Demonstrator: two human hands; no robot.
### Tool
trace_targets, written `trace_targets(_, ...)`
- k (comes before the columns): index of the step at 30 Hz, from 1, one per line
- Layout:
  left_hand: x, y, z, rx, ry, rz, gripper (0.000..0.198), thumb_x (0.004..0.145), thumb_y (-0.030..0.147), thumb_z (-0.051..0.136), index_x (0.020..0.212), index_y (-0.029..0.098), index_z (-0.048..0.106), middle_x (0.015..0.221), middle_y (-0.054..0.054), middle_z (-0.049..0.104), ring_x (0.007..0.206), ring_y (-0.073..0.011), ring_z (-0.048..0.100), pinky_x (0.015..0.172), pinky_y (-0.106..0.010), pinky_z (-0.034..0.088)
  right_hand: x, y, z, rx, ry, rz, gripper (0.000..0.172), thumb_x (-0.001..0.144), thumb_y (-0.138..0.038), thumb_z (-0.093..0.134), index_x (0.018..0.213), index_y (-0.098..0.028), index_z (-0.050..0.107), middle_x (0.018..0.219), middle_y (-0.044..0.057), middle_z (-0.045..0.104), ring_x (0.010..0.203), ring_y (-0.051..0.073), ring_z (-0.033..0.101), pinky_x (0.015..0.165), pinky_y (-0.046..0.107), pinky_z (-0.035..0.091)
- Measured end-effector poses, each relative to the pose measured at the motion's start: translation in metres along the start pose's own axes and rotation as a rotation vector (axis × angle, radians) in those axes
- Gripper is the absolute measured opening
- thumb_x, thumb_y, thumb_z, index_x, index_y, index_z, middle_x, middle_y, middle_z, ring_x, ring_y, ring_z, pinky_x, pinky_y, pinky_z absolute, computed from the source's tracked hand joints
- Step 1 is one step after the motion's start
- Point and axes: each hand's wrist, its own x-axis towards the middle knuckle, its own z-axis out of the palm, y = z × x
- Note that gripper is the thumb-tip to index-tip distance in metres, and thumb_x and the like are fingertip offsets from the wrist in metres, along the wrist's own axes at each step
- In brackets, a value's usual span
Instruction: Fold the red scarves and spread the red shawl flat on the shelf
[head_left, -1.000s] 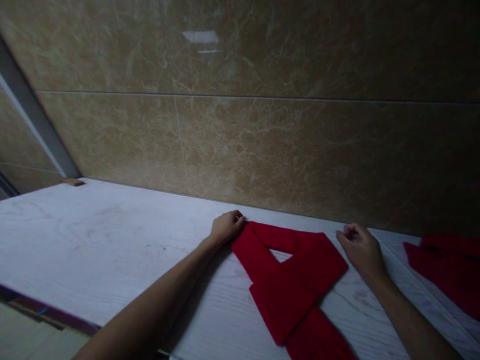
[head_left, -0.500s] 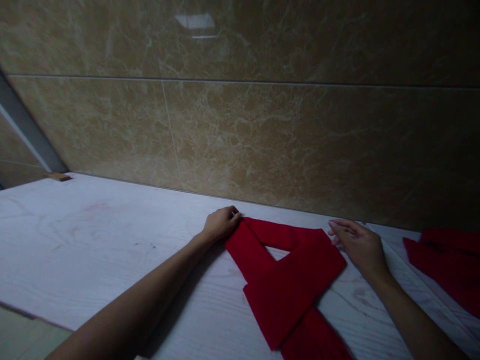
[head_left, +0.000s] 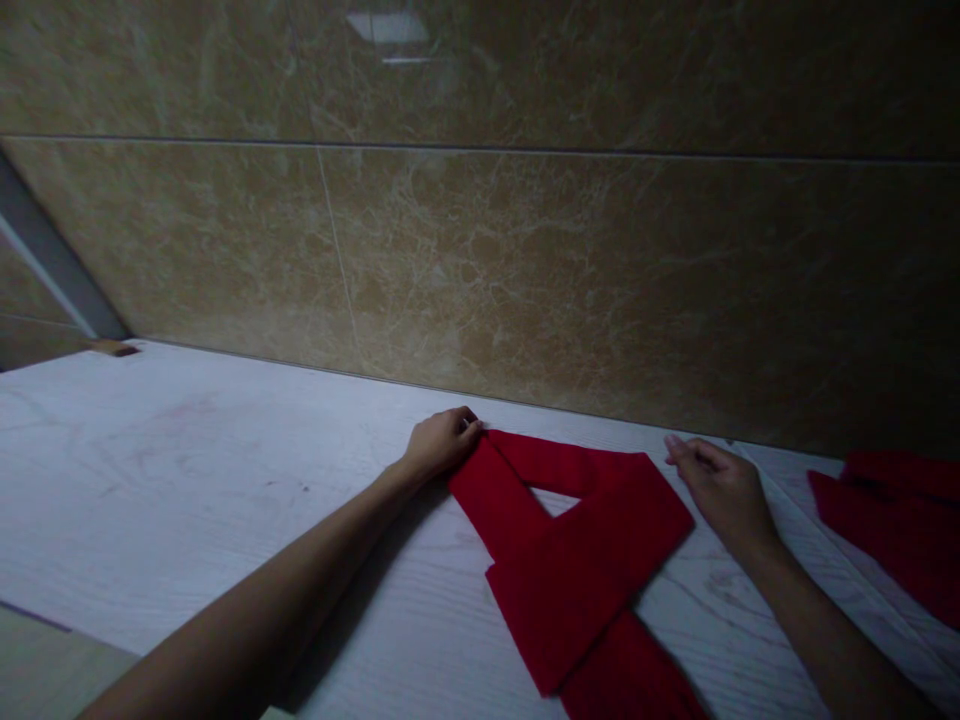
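A red cloth (head_left: 581, 560), folded into crossed bands with a small triangular gap, lies on the white wood-grain table (head_left: 187, 490) close to the wall. My left hand (head_left: 439, 445) is curled and pinches the cloth's far left corner. My right hand (head_left: 720, 490) rests flat on the table just past the cloth's right corner, fingers stretched out toward the wall, holding nothing.
A beige marble-tiled wall (head_left: 525, 260) rises right behind the table. More red cloth (head_left: 892, 530) lies at the right edge. A small wooden block (head_left: 112, 348) sits at the far left corner. The table's front edge runs along the lower left.
My right hand's curled fingers have stretched out flat beside the cloth's right corner. My left hand keeps its pinch on the left corner. The view has tilted down slightly.
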Motion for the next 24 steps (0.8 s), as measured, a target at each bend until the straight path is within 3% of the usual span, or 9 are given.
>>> trace_targets(9,-0.001,-0.0003,0.0,0.003,0.001,0.007,0.037,0.1,0.046,0.044,0.114,0.024,0.071,0.114,-0.009,0.077,0.101,-0.0282,0.071,0.081,-0.034,0.051,-0.0002,0.0029,0.0019,0.007,-0.026,0.032,0.048,0.078,-0.066,0.059,0.056,-0.023,0.063,0.052,0.001,0.055,0.051,0.019,0.051,0.053,0.031,0.04)
trace_targets(24,0.0005,-0.001,0.0018,0.003,0.007,0.007,0.039,0.099,0.047,0.043,0.115,0.024,0.071,0.113,-0.009,0.077,0.101,-0.0286,0.072,0.081,-0.035,0.051,-0.0002,0.0016,0.0021,-0.002,-0.023,0.037,0.049,0.077,-0.067,0.059,0.055,-0.023,0.063,0.053,0.002,0.058,0.053,0.019,0.054,0.056,0.032,0.04)
